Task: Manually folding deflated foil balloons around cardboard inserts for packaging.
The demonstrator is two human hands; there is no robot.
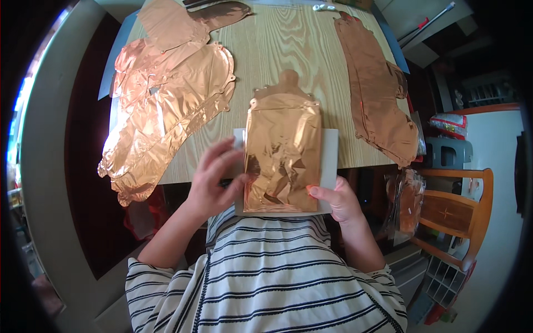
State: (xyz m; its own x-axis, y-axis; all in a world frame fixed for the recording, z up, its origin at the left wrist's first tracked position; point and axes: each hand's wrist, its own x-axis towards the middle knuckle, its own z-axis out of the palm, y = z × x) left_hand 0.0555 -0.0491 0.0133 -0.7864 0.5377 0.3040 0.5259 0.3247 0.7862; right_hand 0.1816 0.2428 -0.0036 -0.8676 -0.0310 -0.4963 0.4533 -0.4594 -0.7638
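A folded rose-gold foil balloon (283,161) lies flat on a stiff white card (330,161) in front of me, at the table's near edge. Its narrow rounded tab (288,80) points away over the wood. My right hand (340,201) grips the lower right of the card, thumb pressed on top near the foil's edge; the fingers beneath are hidden. My left hand (214,177) is beside the left edge of the foil, fingers apart and slightly blurred. Whether its fingertips touch the foil, I cannot tell.
Flat, unfolded foil balloons (172,100) spread over the left of the wooden table (277,39), some hanging past its edge. Another long foil balloon (375,89) lies on the right. A small white object (324,8) sits at the far edge. To the right stands a wooden chair (452,213).
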